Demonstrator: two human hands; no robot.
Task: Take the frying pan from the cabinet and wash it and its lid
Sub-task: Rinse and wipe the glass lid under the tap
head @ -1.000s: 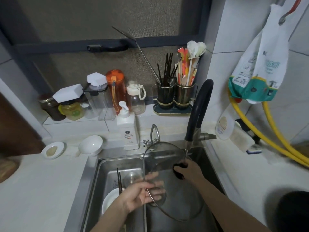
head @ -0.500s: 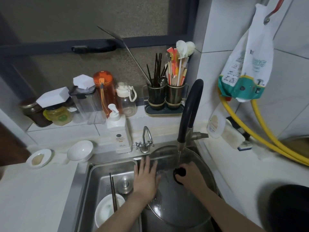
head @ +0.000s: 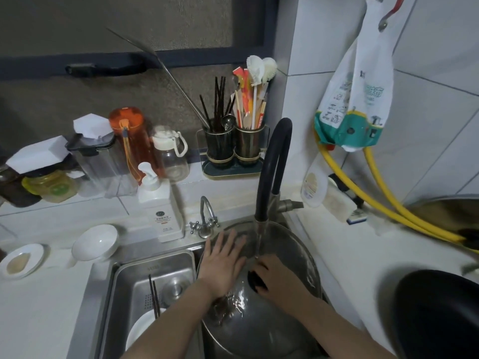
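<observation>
Under left fingers, lid, knob gripped right

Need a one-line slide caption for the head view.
Right hand grips the glass lid by its knob under the running tap; left hand rubs it.

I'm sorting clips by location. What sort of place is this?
Most likely a home kitchen: a steel sink with the tap running, a utensil holder of chopsticks, and dish soap.
</observation>
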